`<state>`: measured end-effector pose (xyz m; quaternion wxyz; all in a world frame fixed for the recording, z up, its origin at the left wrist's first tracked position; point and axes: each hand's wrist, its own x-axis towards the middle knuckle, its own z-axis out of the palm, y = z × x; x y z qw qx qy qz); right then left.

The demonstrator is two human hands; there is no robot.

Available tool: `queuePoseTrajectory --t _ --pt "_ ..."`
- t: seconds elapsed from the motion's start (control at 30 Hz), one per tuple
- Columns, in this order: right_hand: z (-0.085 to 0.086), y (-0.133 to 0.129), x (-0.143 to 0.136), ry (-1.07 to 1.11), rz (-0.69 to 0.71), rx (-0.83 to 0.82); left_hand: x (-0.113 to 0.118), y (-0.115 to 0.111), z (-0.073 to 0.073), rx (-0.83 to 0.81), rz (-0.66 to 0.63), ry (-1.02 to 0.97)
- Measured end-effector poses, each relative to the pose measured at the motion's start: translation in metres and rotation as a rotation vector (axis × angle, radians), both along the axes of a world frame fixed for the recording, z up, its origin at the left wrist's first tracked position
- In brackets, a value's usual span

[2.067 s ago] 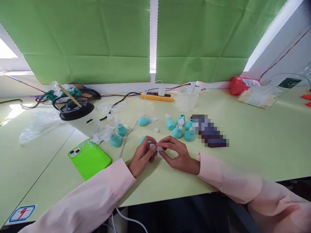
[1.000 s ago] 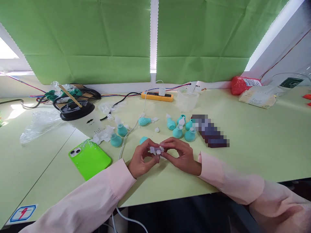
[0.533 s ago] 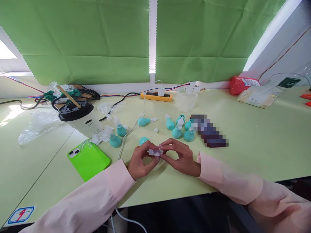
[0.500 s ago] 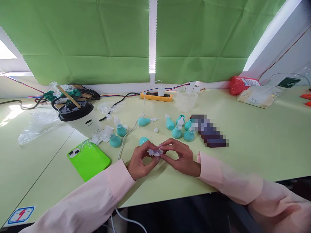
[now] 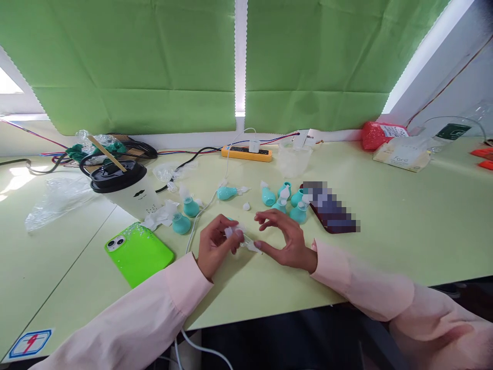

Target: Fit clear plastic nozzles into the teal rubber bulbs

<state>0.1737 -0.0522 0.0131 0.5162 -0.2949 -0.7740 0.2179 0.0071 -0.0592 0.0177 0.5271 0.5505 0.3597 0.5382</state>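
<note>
My left hand (image 5: 213,246) is closed, thumb against fingers, on a small translucent white plastic piece (image 5: 250,244) that sticks out to the right. The piece's exact shape is blurred. My right hand (image 5: 287,241) has its fingers and thumb spread apart, the thumb tip at the piece's right end; whether they touch I cannot tell. Beyond my hands lie several teal rubber bulbs with clear tips, among them a bulb on its side (image 5: 227,193) and an upright bulb (image 5: 181,224). Another bulb is mostly hidden behind my left hand. A small white round part (image 5: 246,206) rests between the groups.
A green phone (image 5: 140,254) and a lidded paper cup (image 5: 127,190) stand at left, near crumpled plastic wrap (image 5: 57,200). A white cable (image 5: 200,216) crosses the table. A dark phone (image 5: 333,210) lies at right. Behind are a yellow power strip (image 5: 246,153) and clear container (image 5: 295,159).
My hands have drawn apart: the right fingers have opened and lifted off, while the left keeps the plastic piece, now turned with its end toward the lower right. The view shifted slightly.
</note>
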Motion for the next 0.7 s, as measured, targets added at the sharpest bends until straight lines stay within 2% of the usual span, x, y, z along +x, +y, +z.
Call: queuePoseTrajectory --t 0.07,0.13,0.27,0.47,0.57,0.63,0.7 --pt "0.000 0.005 0.003 0.018 -0.048 0.007 -0.001 0.004 0.002 0.014 0.116 -0.017" --pt "-0.001 0.009 0.004 -0.004 -0.088 0.054 -0.002 0.006 0.004 0.018 0.180 -0.015" --pt "-0.004 0.012 0.003 -0.137 -0.101 0.174 -0.001 0.007 0.005 -0.010 0.190 0.020" --pt "-0.008 0.011 0.005 -0.402 0.106 0.350 -0.001 0.007 0.001 -0.022 0.153 0.036" --pt "-0.002 0.009 0.011 -0.482 0.165 0.481 -0.001 0.009 -0.003 -0.015 0.141 0.089" --pt "0.010 0.008 0.023 -0.428 0.102 0.479 -0.001 0.010 -0.004 -0.020 0.140 0.118" --pt "0.030 0.011 0.041 -0.265 -0.109 0.327 0.000 0.009 -0.003 -0.034 0.136 0.123"
